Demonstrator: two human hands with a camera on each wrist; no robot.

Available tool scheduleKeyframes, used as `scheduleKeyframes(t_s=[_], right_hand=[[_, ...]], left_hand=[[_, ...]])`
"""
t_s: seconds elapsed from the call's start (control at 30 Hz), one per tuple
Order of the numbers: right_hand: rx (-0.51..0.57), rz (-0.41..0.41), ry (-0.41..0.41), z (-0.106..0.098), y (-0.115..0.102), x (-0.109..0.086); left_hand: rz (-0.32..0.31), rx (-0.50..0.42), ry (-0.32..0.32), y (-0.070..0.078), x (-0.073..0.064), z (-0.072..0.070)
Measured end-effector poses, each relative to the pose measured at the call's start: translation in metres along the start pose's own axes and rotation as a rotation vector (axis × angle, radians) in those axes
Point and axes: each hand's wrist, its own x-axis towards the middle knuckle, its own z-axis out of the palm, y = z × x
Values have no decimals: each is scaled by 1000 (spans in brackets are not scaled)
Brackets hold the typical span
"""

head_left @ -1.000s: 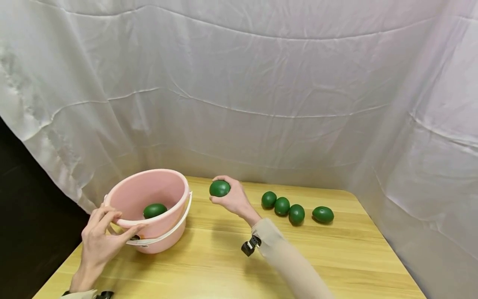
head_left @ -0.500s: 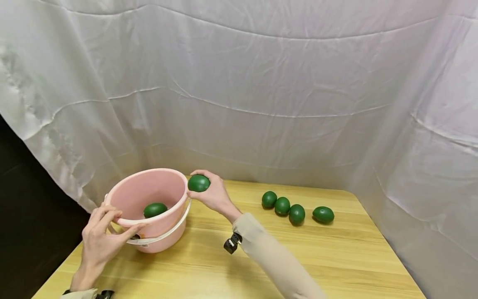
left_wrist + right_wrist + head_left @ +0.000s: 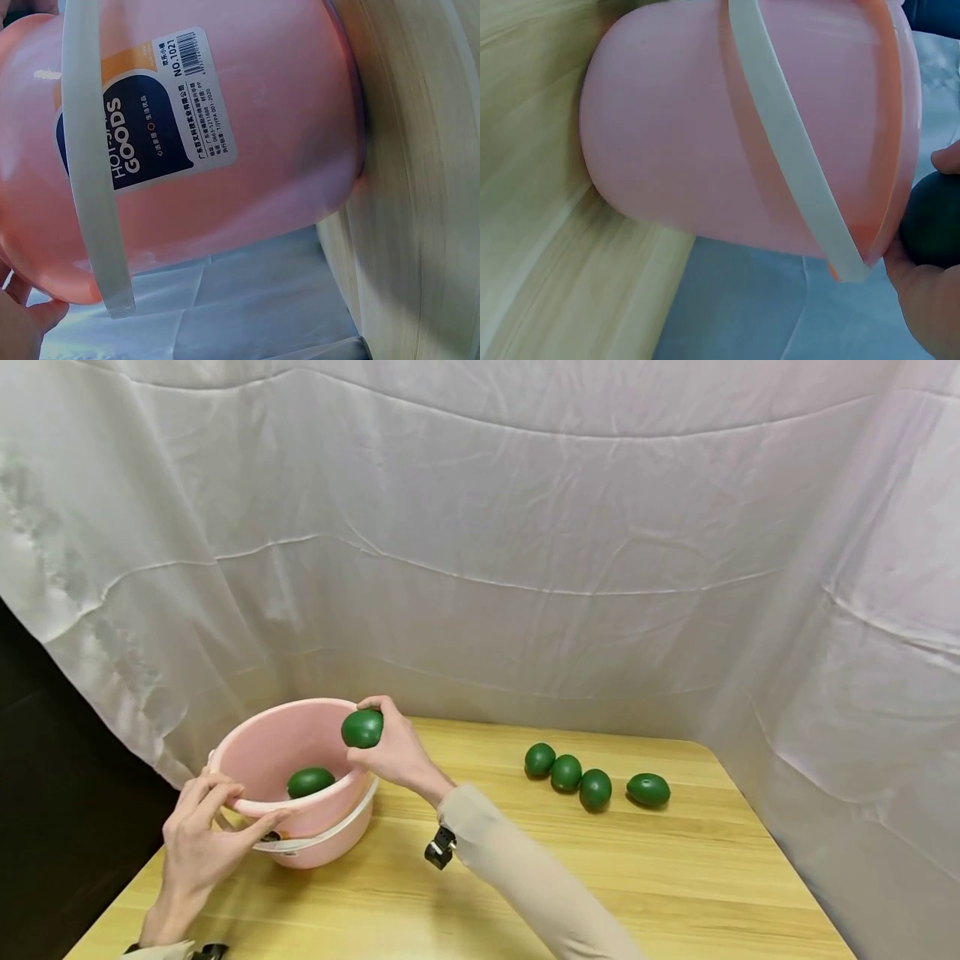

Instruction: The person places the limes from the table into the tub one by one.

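Observation:
A pink bucket (image 3: 273,747) stands at the left of the table, its white handle (image 3: 787,142) hanging down against the outside. With fingers over the near-left rim and thumb outside, my left hand (image 3: 197,837) grips the bucket. My right hand (image 3: 399,750) holds a dark green avocado (image 3: 362,728) between thumb and fingers above the bucket's right rim. In the right wrist view that held avocado (image 3: 934,221) shows right at the rim, partly cut by the frame edge. Another avocado (image 3: 310,782) lies on the bucket's bottom.
Farther right on the wooden table (image 3: 675,877), three avocados (image 3: 566,773) sit in a slanting row, with a single avocado (image 3: 648,790) lying on its side beyond them. A pale curtain (image 3: 525,543) hangs behind the table and along its right side.
My right hand has moved left with the avocado, from over the table to over the bucket's right rim. My left hand keeps its grip on the rim.

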Motion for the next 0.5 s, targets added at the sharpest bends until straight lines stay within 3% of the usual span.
scheduleKeyframes(t_s=[0.5], right_hand=[[-214,-139,-37,12,3,0]], left_hand=[[-7,-3,-16,-4,-3,-1]])
